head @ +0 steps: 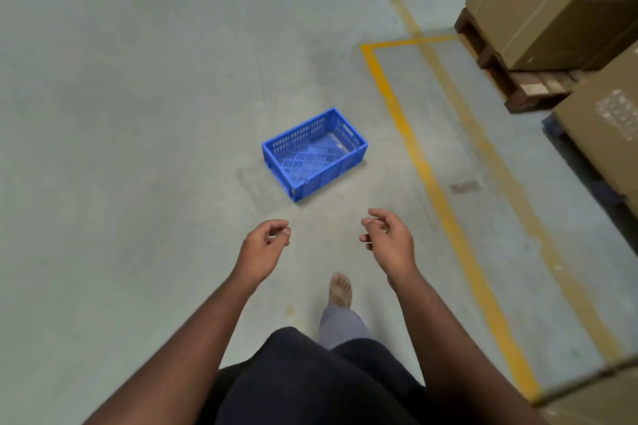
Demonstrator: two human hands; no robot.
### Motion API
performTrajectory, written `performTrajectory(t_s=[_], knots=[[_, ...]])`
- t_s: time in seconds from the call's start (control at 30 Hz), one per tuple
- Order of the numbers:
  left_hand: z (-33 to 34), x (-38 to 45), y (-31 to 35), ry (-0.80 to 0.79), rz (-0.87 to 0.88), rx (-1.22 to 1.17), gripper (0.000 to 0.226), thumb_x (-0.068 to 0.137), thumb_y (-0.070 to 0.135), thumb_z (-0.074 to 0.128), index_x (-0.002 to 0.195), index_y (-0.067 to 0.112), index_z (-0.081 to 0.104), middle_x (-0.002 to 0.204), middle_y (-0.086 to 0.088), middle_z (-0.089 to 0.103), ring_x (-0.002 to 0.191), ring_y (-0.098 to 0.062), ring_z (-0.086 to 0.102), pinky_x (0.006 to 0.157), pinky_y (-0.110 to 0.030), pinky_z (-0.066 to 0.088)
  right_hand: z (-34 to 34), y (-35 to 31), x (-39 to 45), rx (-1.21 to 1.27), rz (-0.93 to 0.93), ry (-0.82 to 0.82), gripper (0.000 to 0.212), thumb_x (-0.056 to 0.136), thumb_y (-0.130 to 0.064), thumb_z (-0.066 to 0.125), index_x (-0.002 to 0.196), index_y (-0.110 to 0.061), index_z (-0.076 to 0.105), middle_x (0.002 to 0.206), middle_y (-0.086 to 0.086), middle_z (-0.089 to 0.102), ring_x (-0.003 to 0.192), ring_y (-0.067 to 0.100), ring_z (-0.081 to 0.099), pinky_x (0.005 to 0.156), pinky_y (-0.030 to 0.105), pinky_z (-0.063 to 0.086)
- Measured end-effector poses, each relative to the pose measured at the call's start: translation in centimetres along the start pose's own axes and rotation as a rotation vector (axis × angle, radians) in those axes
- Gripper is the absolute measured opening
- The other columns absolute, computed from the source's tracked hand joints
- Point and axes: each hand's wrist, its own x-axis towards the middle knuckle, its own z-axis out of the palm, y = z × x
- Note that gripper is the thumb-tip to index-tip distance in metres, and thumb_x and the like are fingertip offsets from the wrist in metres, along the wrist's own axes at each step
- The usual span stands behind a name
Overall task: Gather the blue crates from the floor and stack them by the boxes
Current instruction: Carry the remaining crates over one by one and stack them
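One blue perforated crate (312,153) sits upright and empty on the grey concrete floor, ahead of me and slightly right of centre. Both of my arms reach forward toward it. My left hand (264,245) hovers short of the crate's near corner, fingers loosely curled, holding nothing. My right hand (388,235) hangs a little to the right at the same distance, fingers also loosely curled and empty. Neither hand touches the crate. Large brown cardboard boxes (559,0) stand on the right.
Yellow floor lines (414,148) mark a bay right of the crate. The far cardboard box rests on a dark wooden pallet (511,86); a nearer box (607,134) sits on a blue pallet. My sandalled foot (340,290) steps forward below the hands.
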Motion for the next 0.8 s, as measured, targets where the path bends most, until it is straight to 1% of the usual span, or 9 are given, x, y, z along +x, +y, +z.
performTrajectory(t_s=[0.2, 0.3, 0.4, 0.5, 0.57, 0.6, 0.7, 0.73, 0.8], knots=[[3.9, 13.4, 7.7, 0.099, -0.104, -0.067, 0.016, 0.096, 0.025, 0.067, 0.111, 0.026, 0.071, 0.104, 0.000, 0.076, 0.095, -0.017, 0.074, 0.093, -0.035, 0.056, 0.0, -8.1, 17.8, -0.098, 0.058, -0.094, 0.019, 0.093, -0.020, 0.064, 0.110, -0.023, 0.069, 0.103, 0.011, 0.073, 0.067, 0.011, 0.073, 0.077, 0.037, 0.057], [4.5, 19.4, 10.5, 0.118, -0.163, -0.067, 0.017, 0.096, 0.021, 0.066, 0.113, 0.021, 0.071, 0.104, -0.002, 0.076, 0.092, -0.018, 0.074, 0.086, -0.029, 0.054, 1.5, -11.5, 25.4, -0.120, 0.101, -0.144, 0.020, 0.091, -0.022, 0.063, 0.110, -0.023, 0.068, 0.104, 0.006, 0.073, 0.071, 0.014, 0.075, 0.074, 0.035, 0.055], [4.5, 26.3, 11.4, 0.145, -0.242, -0.052, 0.013, 0.096, 0.020, 0.066, 0.106, 0.025, 0.070, 0.103, -0.005, 0.076, 0.086, -0.017, 0.074, 0.079, -0.026, 0.050, 4.3, -12.9, 33.3, -0.172, 0.154, -0.208, 0.020, 0.090, -0.024, 0.063, 0.110, -0.024, 0.068, 0.107, 0.004, 0.073, 0.077, 0.017, 0.075, 0.076, 0.037, 0.057], [4.9, 34.3, 11.2, 0.131, -0.342, -0.012, 0.011, 0.095, 0.020, 0.065, 0.105, 0.026, 0.068, 0.101, -0.006, 0.075, 0.083, -0.018, 0.074, 0.080, -0.029, 0.050, 7.4, -12.0, 41.2, -0.266, 0.151, -0.193, 0.012, 0.085, -0.033, 0.062, 0.095, -0.035, 0.069, 0.099, -0.004, 0.074, 0.085, 0.016, 0.073, 0.090, 0.044, 0.059], [5.4, 39.9, 10.5, 0.117, -0.411, 0.009, 0.014, 0.095, 0.020, 0.065, 0.108, 0.021, 0.067, 0.098, -0.003, 0.074, 0.084, -0.020, 0.073, 0.082, -0.032, 0.051, 9.9, -10.7, 47.0, -0.343, 0.124, -0.212, 0.014, 0.082, -0.038, 0.057, 0.089, -0.044, 0.067, 0.091, -0.009, 0.073, 0.091, 0.017, 0.071, 0.091, 0.047, 0.058], [5.8, 42.8, 9.9, 0.120, -0.454, 0.017, 0.018, 0.094, 0.022, 0.065, 0.111, 0.019, 0.068, 0.098, -0.002, 0.074, 0.087, -0.021, 0.072, 0.085, -0.034, 0.052, 10.9, -9.4, 50.0, -0.381, 0.128, -0.222, 0.016, 0.082, -0.038, 0.055, 0.090, -0.047, 0.065, 0.091, -0.010, 0.072, 0.093, 0.018, 0.071, 0.091, 0.047, 0.058], [7.6, 51.3, 7.1, 0.178, -0.575, 0.120, 0.035, 0.091, 0.032, 0.064, 0.122, 0.017, 0.066, 0.105, 0.003, 0.070, 0.100, -0.023, 0.066, 0.097, -0.036, 0.050, 13.7, -4.3, 59.9, -0.462, 0.175, -0.237, 0.027, 0.081, -0.046, 0.055, 0.106, -0.044, 0.065, 0.106, -0.012, 0.073, 0.103, 0.015, 0.069, 0.095, 0.048, 0.056], [8.5, 54.4, 5.6, 0.183, -0.610, 0.153, 0.038, 0.092, 0.034, 0.064, 0.126, 0.017, 0.062, 0.107, 0.003, 0.067, 0.102, -0.023, 0.063, 0.097, -0.034, 0.048, 14.4, -2.2, 63.3, -0.483, 0.214, -0.232, 0.034, 0.080, -0.050, 0.055, 0.111, -0.041, 0.065, 0.114, -0.011, 0.072, 0.108, 0.016, 0.068, 0.099, 0.048, 0.054], [10.7, 60.3, 1.8, 0.154, -0.678, 0.158, 0.037, 0.094, 0.033, 0.065, 0.127, 0.019, 0.058, 0.109, 0.000, 0.061, 0.099, -0.023, 0.057, 0.089, -0.031, 0.045, 15.8, 2.0, 69.4, -0.580, 0.287, -0.240, 0.047, 0.083, -0.054, 0.057, 0.124, -0.033, 0.063, 0.130, -0.004, 0.068, 0.119, 0.021, 0.064, 0.106, 0.046, 0.049]])
